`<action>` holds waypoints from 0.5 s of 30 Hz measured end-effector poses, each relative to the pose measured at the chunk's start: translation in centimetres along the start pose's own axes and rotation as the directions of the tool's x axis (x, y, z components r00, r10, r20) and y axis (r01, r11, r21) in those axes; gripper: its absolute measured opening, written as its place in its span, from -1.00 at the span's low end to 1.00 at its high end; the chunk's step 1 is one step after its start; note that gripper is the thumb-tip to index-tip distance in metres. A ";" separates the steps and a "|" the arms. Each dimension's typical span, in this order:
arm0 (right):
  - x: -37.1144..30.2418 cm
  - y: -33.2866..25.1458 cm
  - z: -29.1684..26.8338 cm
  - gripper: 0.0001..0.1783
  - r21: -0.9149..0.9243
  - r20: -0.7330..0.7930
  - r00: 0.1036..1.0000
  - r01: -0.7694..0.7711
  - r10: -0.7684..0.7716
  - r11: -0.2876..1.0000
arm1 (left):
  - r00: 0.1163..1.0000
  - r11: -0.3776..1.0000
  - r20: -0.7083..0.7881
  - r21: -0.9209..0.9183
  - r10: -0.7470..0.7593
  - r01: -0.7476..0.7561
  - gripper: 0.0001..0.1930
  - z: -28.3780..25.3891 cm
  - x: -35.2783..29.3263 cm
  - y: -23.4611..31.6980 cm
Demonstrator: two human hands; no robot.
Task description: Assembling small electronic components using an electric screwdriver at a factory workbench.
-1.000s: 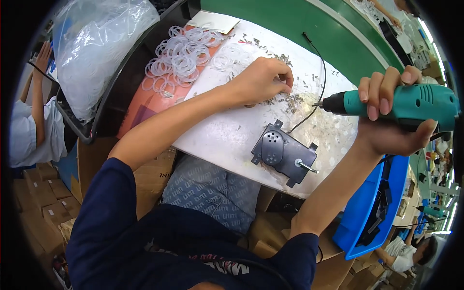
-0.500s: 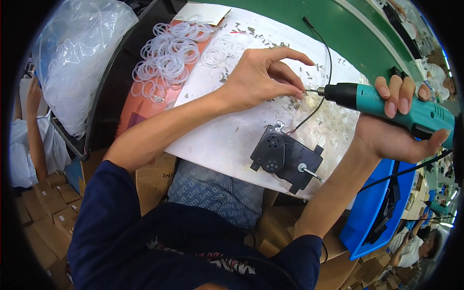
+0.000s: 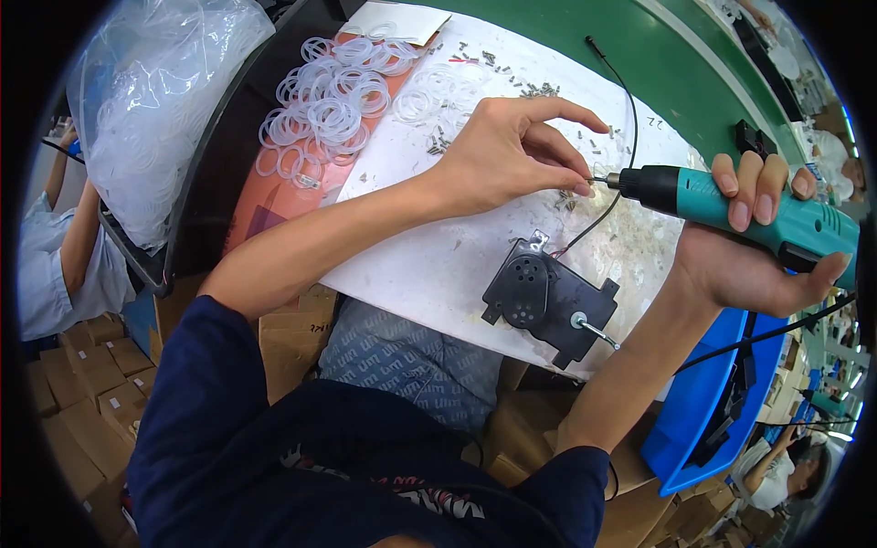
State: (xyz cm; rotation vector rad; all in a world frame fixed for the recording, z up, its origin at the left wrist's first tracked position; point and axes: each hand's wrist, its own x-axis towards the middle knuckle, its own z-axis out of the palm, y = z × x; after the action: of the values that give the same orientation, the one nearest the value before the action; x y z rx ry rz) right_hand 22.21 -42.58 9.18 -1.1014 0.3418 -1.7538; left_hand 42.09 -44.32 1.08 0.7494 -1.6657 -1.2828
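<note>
1. Room: far left of the left hand [image 3: 501,151], beyond a stack of cardboard boxes [image 3: 105,365], shows a co-worker's pale sleeve [image 3: 59,297]; another person [image 3: 776,475] works at the far right, past the right hand [image 3: 742,263].
2. A white counter [image 3: 411,265] spreads beneath the left hand, stained on the side toward the right hand; a green surface [image 3: 548,27] borders it beyond both hands.
3. A clear bag [image 3: 174,119] of rings bulges well left of the left hand.
4. A blue bin [image 3: 678,452] with dark parts inside sits below the right hand, beside that forearm.
5. The right hand wraps a green power driver [image 3: 702,194], aimed at the left hand.
6. A black plastic box [image 3: 562,320] with a metal rod lies on the counter, nearer the body than the left hand, touched by neither hand.
7. The left hand has moved from the scattered pieces to the driver's bit [image 3: 603,179], thumb and another fingertip pressed together there, index finger lifted. Both hands seem to meet at one point; what is pinched is too small to tell.
8. Loose clear rings [image 3: 333,110] lie left of the left hand; tiny metal pieces [image 3: 539,89] lie around it.
</note>
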 end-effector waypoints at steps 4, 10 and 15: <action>-0.1 -0.8 0.3 -0.36 -0.028 -0.007 1.000 0.006 -0.007 1.000 | 1.000 1.000 0.011 -0.027 -0.001 0.001 -0.51 0.5 0.3 0.2; -0.1 -0.3 0.4 -0.37 -0.036 -0.048 0.999 -0.006 0.005 0.999 | 1.000 0.999 -0.018 -0.036 -0.001 0.000 -0.59 0.0 0.1 0.2; 0.0 -0.3 0.0 -0.37 -0.060 -0.051 0.999 0.004 -0.007 0.998 | 1.000 1.000 -0.021 -0.008 0.009 -0.009 -0.59 0.0 0.0 0.2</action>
State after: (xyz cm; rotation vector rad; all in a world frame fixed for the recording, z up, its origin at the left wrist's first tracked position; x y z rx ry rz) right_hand 22.03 -42.45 9.41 -1.1024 0.4256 -1.7891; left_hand 42.07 -44.27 1.32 0.7470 -1.6452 -1.2703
